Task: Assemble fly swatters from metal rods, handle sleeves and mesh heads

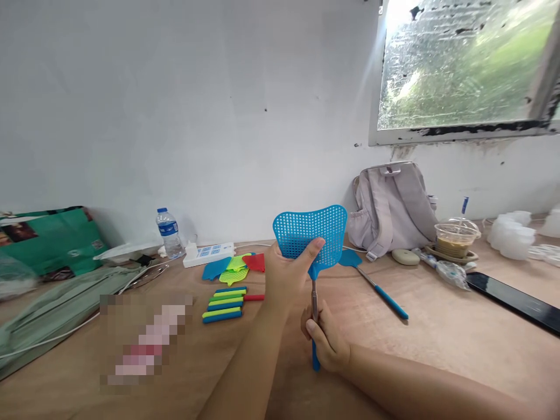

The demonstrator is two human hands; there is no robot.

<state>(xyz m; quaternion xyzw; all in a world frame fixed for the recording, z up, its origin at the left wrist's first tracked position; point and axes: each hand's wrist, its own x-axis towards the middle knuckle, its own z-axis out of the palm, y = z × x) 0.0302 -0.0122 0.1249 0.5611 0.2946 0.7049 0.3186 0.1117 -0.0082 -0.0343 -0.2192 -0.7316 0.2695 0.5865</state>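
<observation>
Right hand (326, 341) grips the blue fly swatter (311, 236) by its handle, upright above the surface (437, 332); left hand (286, 274) pinches its mesh head — best pull straight along the rod, no twisting.

- Grey backpack (391, 201) against wall, under window (464, 64).
- Iced drink cup (455, 238) just beside backpack; black phone (514, 299) flat near counter (437, 338) edge.
- Water bottle (168, 232) upright beside white power strip (209, 253).
- Green bag (48, 239) far left.
- Coloured handles (225, 303) stacked mid-counter.
</observation>
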